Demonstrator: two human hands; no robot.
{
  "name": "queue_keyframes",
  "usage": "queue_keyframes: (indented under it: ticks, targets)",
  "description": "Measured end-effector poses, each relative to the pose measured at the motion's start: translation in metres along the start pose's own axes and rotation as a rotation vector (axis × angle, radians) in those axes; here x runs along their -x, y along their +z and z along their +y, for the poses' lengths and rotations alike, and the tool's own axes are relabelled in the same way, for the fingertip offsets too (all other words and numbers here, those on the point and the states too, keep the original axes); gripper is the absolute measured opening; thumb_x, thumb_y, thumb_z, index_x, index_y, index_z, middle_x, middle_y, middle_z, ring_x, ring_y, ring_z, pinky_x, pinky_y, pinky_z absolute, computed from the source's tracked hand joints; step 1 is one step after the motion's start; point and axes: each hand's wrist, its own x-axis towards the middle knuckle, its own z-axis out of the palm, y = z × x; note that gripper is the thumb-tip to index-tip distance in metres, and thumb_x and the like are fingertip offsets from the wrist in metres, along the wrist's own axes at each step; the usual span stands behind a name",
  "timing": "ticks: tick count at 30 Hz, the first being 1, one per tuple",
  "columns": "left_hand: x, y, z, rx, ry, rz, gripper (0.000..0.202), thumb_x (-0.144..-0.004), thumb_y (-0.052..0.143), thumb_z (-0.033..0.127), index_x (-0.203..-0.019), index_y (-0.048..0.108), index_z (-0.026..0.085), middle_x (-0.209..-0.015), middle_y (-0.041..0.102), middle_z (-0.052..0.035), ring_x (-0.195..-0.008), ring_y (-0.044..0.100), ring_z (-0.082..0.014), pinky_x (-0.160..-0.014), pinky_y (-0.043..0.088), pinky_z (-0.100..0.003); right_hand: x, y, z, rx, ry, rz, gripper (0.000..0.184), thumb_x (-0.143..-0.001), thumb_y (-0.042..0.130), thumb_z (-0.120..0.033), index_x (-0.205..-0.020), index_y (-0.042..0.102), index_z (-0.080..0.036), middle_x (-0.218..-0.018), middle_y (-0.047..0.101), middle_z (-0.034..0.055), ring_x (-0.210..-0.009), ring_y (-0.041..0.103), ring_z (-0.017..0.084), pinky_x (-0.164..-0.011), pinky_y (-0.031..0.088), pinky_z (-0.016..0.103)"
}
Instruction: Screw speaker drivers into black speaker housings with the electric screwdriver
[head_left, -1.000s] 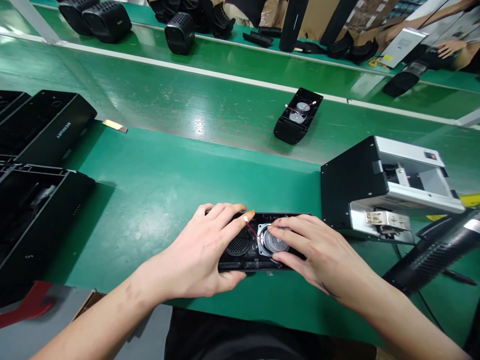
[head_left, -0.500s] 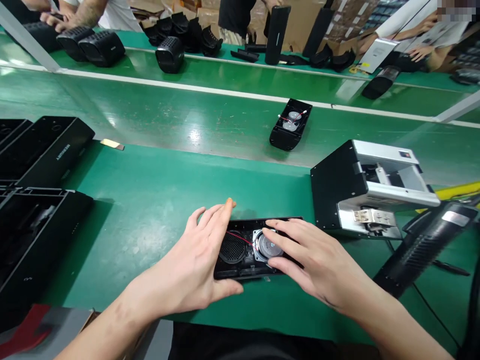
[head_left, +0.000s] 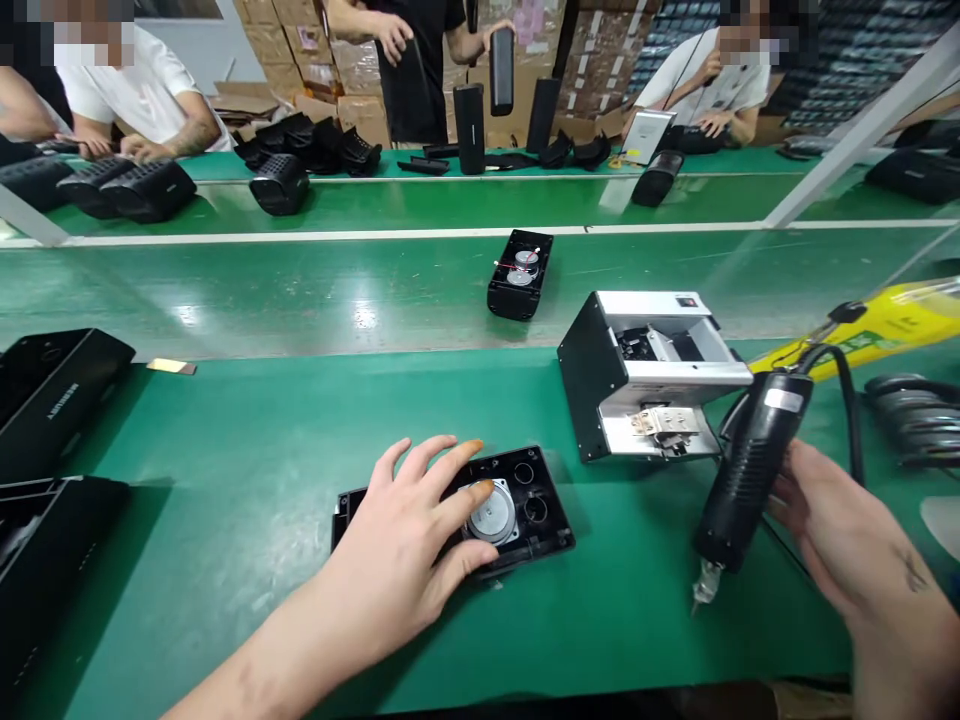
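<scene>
My left hand [head_left: 420,525] lies over a black speaker housing [head_left: 551,530] on the green bench. Its fingers are spread. The forefinger and thumb touch a round silver speaker driver [head_left: 493,515] seated in the housing, and the hand covers the housing's left part. On the right, my right hand [head_left: 840,530] is closed at the back of a black electric screwdriver [head_left: 754,470], its fingertips partly hidden by the tool. The screwdriver tilts with its bit pointing down above the bench, apart from the housing.
A silver and black screw feeder [head_left: 652,380] stands behind the screwdriver. A yellow wrapped piece [head_left: 885,315] and a coiled cable [head_left: 911,420] are at right. Large black cases [head_left: 56,590] sit at left. Another housing [head_left: 520,275] lies on the belt; co-workers [head_left: 420,70] are across it.
My right hand has left the speaker driver and moved right to the electric screwdriver, which now stands more upright. My left hand has shifted onto the driver. The view has tilted up.
</scene>
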Motion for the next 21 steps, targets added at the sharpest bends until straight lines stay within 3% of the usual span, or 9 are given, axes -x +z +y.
queue_keyframes:
  ticks: [2,6,8,10,14,18,20,21]
  targets:
    - [-0.007,0.005,0.000,-0.015,-0.030,-0.023,0.039,-0.100,0.064,0.038,-0.137,0.063,0.025,-0.162,0.045,-0.0110,-0.146,0.042,-0.0389,-0.114,0.041,-0.068,-0.006,0.006,0.003,-0.159,0.110,-0.027,0.039,-0.106,0.041,-0.042,-0.133,0.069,-0.045,-0.112,0.079,0.0115,-0.086,0.079,0.027,-0.068,0.064,0.031]
    - [-0.013,0.012,0.000,-0.017,-0.067,-0.084,0.047,-0.095,0.072,0.032,-0.140,0.060,0.026,-0.163,0.044,-0.0107,-0.145,0.044,-0.0385,-0.110,0.047,-0.063,-0.007,0.008,0.002,-0.399,0.224,-0.049,0.055,-0.105,0.026,-0.053,-0.140,0.066,-0.039,-0.128,0.072,0.0195,-0.100,0.077,0.032,-0.075,0.065,0.040]
    - [-0.013,0.014,-0.001,-0.013,-0.081,-0.079,0.047,-0.094,0.073,0.030,-0.139,0.060,0.026,-0.162,0.046,-0.0102,-0.143,0.046,-0.0376,-0.108,0.048,-0.062,-0.004,0.010,-0.001,-0.479,0.240,-0.059,0.064,-0.102,0.017,-0.056,-0.137,0.068,-0.038,-0.116,0.074,0.0221,-0.097,0.077,0.032,-0.070,0.063,0.044]
    - [-0.013,0.015,-0.001,0.000,-0.090,-0.060,0.044,-0.093,0.074,0.030,-0.135,0.061,0.026,-0.159,0.049,-0.0099,-0.139,0.050,-0.0367,-0.106,0.049,-0.061,-0.002,0.013,-0.007,-0.540,0.244,-0.065,0.069,-0.099,0.011,-0.059,-0.133,0.068,-0.043,-0.093,0.070,0.0206,-0.083,0.074,0.029,-0.054,0.053,0.045]
    - [-0.015,0.015,0.001,0.018,-0.096,-0.033,0.040,-0.092,0.072,0.030,-0.130,0.063,0.025,-0.152,0.056,-0.0099,-0.131,0.056,-0.0352,-0.102,0.049,-0.059,-0.001,0.017,-0.019,-0.621,0.273,-0.061,0.075,-0.095,0.001,-0.060,-0.123,0.070,-0.049,-0.066,0.041,0.0107,-0.051,0.049,0.021,-0.044,0.027,0.050]
    - [-0.015,0.017,0.002,0.011,-0.081,0.011,0.036,-0.091,0.071,0.028,-0.127,0.065,0.025,-0.147,0.060,-0.0105,-0.124,0.061,-0.0336,-0.100,0.050,-0.056,0.004,0.020,-0.028,-0.629,0.257,-0.064,0.082,-0.094,-0.004,-0.059,-0.116,0.074,-0.047,-0.055,0.011,-0.0001,-0.037,0.022,0.012,-0.042,0.025,0.048]
    - [-0.015,0.018,0.001,0.011,-0.075,0.025,0.036,-0.091,0.071,0.028,-0.126,0.066,0.026,-0.146,0.060,-0.0101,-0.124,0.061,-0.0334,-0.100,0.050,-0.056,0.012,0.023,-0.026,-0.574,0.203,-0.054,0.084,-0.094,-0.007,-0.059,-0.125,0.070,-0.046,-0.051,0.011,-0.0006,-0.033,0.018,0.011,-0.040,0.023,0.046]
    - [-0.015,0.019,0.001,0.013,-0.075,0.026,0.036,-0.091,0.071,0.028,-0.126,0.066,0.026,-0.146,0.060,-0.0099,-0.124,0.061,-0.0335,-0.100,0.049,-0.056,0.017,0.025,-0.023,-0.444,0.126,-0.008,0.085,-0.094,-0.008,-0.060,-0.134,0.065,-0.046,-0.049,0.013,-0.0008,-0.032,0.016,0.010,-0.040,0.022,0.046]
